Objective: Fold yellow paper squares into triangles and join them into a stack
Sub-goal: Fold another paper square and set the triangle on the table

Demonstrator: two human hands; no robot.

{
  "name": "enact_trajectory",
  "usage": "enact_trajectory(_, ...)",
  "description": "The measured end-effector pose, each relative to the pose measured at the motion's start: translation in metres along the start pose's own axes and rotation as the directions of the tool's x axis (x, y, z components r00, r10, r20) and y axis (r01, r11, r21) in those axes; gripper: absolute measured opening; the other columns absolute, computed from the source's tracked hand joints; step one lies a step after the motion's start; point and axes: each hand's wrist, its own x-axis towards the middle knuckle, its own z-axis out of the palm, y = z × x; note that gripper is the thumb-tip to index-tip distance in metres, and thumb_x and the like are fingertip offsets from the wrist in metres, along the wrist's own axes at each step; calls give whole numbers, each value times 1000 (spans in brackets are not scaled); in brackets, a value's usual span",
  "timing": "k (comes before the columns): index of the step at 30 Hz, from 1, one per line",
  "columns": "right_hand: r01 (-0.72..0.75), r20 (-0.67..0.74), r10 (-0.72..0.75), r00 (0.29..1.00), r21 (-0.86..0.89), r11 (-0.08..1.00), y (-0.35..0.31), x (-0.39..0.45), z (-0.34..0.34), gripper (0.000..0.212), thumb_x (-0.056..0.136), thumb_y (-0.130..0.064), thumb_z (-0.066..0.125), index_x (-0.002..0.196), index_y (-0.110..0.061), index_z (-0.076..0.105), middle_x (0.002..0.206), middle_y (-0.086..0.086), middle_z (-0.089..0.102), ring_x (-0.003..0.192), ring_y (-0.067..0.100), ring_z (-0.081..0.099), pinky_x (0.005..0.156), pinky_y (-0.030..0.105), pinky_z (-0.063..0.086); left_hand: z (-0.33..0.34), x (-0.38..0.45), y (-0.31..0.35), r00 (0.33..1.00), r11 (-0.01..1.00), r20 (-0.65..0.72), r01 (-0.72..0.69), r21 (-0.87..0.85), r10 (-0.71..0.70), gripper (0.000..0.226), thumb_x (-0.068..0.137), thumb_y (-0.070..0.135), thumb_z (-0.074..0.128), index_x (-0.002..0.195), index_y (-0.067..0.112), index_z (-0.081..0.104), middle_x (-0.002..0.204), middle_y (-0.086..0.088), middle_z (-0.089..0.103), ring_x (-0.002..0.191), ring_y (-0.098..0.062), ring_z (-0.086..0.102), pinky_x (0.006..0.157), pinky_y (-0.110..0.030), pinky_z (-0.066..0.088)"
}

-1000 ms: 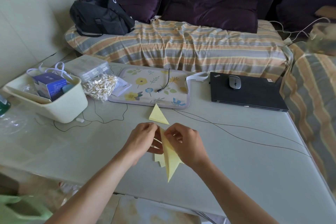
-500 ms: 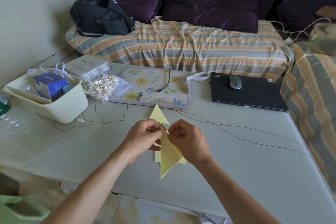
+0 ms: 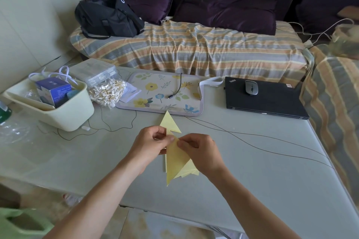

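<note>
I hold a folded yellow paper triangle (image 3: 175,163) above the grey table (image 3: 252,170), its long point hanging down toward me. My left hand (image 3: 150,144) pinches its upper left edge and my right hand (image 3: 200,153) pinches the upper right edge; the fingertips nearly meet at the top. Beneath the held piece lie more yellow paper sheets (image 3: 191,170), partly hidden by my right hand. A finished yellow triangle (image 3: 170,122) lies flat on the table just beyond my hands.
A cream bin (image 3: 64,110) with a blue box stands at the left, a bag of cotton swabs (image 3: 107,91) beside it. A floral mat (image 3: 163,93), a closed black laptop (image 3: 268,101) with a mouse (image 3: 251,87), and thin cables (image 3: 252,136) cross the table. A striped sofa is behind.
The held yellow piece has turned flatter and wider toward me, and both hands have shifted slightly away from me, fingertips drawing closer at its top.
</note>
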Motion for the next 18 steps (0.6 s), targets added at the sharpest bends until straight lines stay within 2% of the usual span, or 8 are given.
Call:
enact_trajectory(3,2,-42,-2,999,-9,1000,-1,1,0,12,91,-25,69,84,-24,78,77,-14,73,68,-3,62,64,15,47,4,-3,-1,998,1000,47,28,-8,-27,8,95,9,70,93,9,77,88,-9,79,80,-22,75,78,-36,64)
enact_trajectory(7,-22,-7,22,1000,7,1000,-1,-1,0,15,93,-29,67,82,-23,75,73,-6,72,60,8,62,63,23,49,1,-1,-1,999,999,-42,23,-25,-24,8,93,12,72,92,5,77,89,-14,78,77,-23,75,69,-30,62)
enact_trajectory(10,-25,33,24,999,10,1000,-1,-2,-1,14,94,-24,67,86,-17,76,72,-1,73,57,11,65,66,28,53,-1,1,0,996,996,-67,46,-70,-51,11,94,15,72,92,6,77,91,-16,78,74,-23,73,65,-27,61)
enact_trajectory(14,-45,102,38,994,60,997,-3,-1,0,17,97,-19,64,89,-14,77,75,3,76,64,21,73,78,39,61,1,1,2,990,979,-104,69,-194,-91,13,94,18,73,97,6,76,95,-18,78,73,-23,72,71,-31,62)
enact_trajectory(18,-45,119,35,992,84,995,-4,-3,0,15,97,-22,63,90,-15,75,80,4,76,68,20,73,80,36,58,-1,3,4,982,943,-133,89,-320,-137,13,89,13,77,100,6,76,94,-16,77,77,-24,71,73,-32,61)
